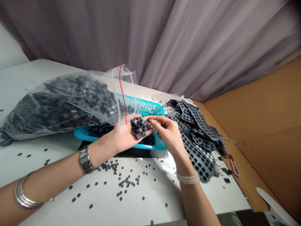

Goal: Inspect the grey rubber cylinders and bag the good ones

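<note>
My left hand (123, 135) lies palm up above a turquoise plastic basket (156, 147) and holds a small heap of short dark grey tubular pieces (138, 127). From the right, my right hand (172, 135) reaches over the left fingertips, thumb and forefinger pinched on one small grey piece (149, 120). More dark pieces lie in the basket, partly hidden by my hands. A clear zip bag (77, 100) with a red line near its mouth, full of the same pieces, leans over the basket's left side, its mouth by my left palm.
Dark perforated rubber-like sheets (199, 150) are piled to the right. Small dark discs (127, 182) are scattered across the white table (105, 207). Pink-handled scissors or snips (234, 168) lie near the right edge, beside a cardboard panel (263, 119). A grey curtain (141, 37) hangs behind.
</note>
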`<state>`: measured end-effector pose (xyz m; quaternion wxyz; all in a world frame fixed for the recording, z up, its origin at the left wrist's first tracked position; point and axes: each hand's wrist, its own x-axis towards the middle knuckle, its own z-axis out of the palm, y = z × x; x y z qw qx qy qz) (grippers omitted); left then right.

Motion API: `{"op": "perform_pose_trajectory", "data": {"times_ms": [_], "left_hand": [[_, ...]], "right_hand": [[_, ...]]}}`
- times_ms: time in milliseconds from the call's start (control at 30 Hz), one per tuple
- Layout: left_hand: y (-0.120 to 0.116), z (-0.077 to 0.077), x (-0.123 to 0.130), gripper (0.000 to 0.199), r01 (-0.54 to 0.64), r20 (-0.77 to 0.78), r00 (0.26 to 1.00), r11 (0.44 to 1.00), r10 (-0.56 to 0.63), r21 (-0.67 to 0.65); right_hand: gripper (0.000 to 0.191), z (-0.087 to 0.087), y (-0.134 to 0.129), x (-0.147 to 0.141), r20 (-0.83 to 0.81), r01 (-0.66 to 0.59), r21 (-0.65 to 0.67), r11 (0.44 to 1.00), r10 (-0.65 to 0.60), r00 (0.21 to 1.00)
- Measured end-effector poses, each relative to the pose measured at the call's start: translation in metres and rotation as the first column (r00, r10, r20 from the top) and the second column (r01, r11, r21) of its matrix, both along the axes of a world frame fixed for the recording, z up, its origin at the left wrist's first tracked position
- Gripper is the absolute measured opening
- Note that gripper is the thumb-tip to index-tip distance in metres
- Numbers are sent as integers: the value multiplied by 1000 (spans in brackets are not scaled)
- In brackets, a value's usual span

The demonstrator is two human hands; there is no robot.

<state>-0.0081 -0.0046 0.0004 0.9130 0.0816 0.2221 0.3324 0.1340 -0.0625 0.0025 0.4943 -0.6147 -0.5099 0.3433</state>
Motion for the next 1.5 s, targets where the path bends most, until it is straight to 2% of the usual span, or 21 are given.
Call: {"op": "perform_pose_trajectory", "data": {"times_ms": [33,100,200,267,333,467,567,633,733,800,867,967,1033,1133,1267,1500], "left_hand": [[0,-1,0,18,1,10,1000,1000,-1,-12],[-1,-2,-1,24,13,39,999,1000,-12,-27],[-1,-3,-1,39,12,56,998,999,-10,-37],[-1,-3,0,46,-2,50,999,999,5,-46],[-1,-3,0,49,-9,54,998,999,12,-50],[-1,-3,-1,51,-17,63,998,999,20,-52],[-2,-1,-1,52,-23,60,998,999,26,-48],[-3,0,-1,51,-18,65,998,999,21,-49],[-3,0,-1,50,-18,62,998,998,22,-56],[-2,-2,-1,47,-23,61,998,999,25,-42],[0,-4,-2,43,-17,58,998,1000,18,-15],[2,-6,-3,40,-7,5,1000,1000,7,12],[2,-7,-4,41,-5,-22,1000,1000,5,18],[2,-5,-4,46,8,20,1000,1000,-8,20],[0,-3,-3,50,-16,61,998,1000,17,-15],[1,-4,-5,50,4,-17,1000,999,-3,38]], "right_hand": [[21,1,0,2,-154,-16,-31,999,11,988],[19,3,1,7,-439,-69,-65,996,33,898],[21,6,3,15,-665,-155,-53,987,81,742],[21,7,4,19,-720,-192,-41,981,104,686],[19,7,4,21,-740,-202,-35,979,110,663],[12,8,3,21,-745,-176,-41,984,88,661],[16,9,2,21,-739,-134,-49,990,54,672],[21,9,2,20,-702,-91,-65,994,19,712],[26,9,0,15,-579,-27,-74,997,-21,815],[19,9,-2,9,-407,5,-30,1000,-17,913],[17,9,-5,3,-121,9,44,999,-4,993],[18,10,-9,-3,256,-44,88,995,20,967],[19,9,-10,-3,360,-60,77,995,28,932],[20,6,-8,0,422,-12,71,997,-19,906],[23,5,-6,6,418,18,54,998,-39,908],[23,10,-10,9,457,-94,36,995,68,887]]}}
